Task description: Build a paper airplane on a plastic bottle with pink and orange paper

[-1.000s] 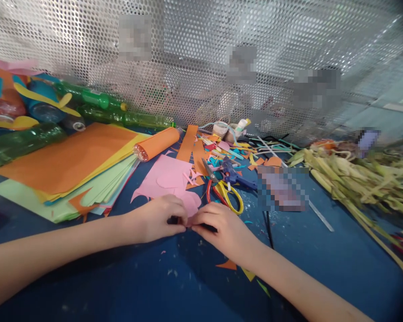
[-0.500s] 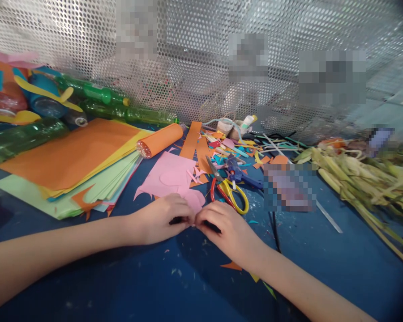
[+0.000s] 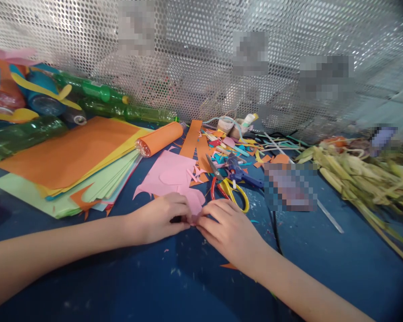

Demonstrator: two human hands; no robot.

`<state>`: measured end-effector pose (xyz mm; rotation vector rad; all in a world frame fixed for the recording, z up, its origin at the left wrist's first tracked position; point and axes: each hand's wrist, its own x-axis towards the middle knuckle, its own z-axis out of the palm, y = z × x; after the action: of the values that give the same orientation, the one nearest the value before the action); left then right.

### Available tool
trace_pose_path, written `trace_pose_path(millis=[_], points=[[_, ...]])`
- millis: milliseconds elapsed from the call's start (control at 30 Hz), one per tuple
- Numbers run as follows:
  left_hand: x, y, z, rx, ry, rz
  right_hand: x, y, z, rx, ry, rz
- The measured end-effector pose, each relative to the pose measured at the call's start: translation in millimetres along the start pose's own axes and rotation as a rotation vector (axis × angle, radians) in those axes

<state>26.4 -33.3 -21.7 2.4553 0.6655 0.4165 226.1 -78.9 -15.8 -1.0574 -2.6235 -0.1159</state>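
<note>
My left hand (image 3: 163,219) and my right hand (image 3: 230,230) meet low over the blue table, thumbs and fingertips pinched together. Between them is a pink paper piece (image 3: 195,218), mostly hidden by the fingers. Just beyond lies a pink paper cutout (image 3: 195,200) with a rounded edge; whether it joins the held piece I cannot tell. A larger pink sheet (image 3: 157,167) spreads behind my left hand. Scissors (image 3: 237,199) with red and yellow handles rest beyond my right hand, near a blue glue gun (image 3: 243,175).
At left, coloured paper sheets (image 3: 77,154) are stacked below green plastic bottles (image 3: 134,112). An orange-wrapped bottle (image 3: 161,138) lies at the stack's corner. Paper scraps (image 3: 221,143) cover the back middle. Dried corn husks (image 3: 352,179) occupy the right. A perforated metal panel (image 3: 195,58) stands behind.
The view has shifted slightly, moving the table items a little. My right hand's fingers have turned and drawn closer together; both hands stay pinched at the pink paper.
</note>
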Motion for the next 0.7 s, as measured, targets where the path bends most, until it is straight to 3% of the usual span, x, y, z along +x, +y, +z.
trace_pose_path(millis=[133,267,367,700], points=[[-0.1,5.6,-1.2,0.141,-0.019,0.047,-1.0,-0.6,-2.3,-0.097,-0.031,-0.08],[-2.5,8.2,1.4,0.402,-0.052,0.184,-2.2,-0.4,-4.2,-0.139,-0.05,-0.127],[-4.4,6.4,4.7,0.472,-0.031,0.265,-2.3,0.3,-3.4,-0.13,-0.039,-0.137],[-0.2,8.7,-1.6,0.248,-0.062,0.095,-2.3,2.9,3.2,-0.136,-0.047,-0.102]])
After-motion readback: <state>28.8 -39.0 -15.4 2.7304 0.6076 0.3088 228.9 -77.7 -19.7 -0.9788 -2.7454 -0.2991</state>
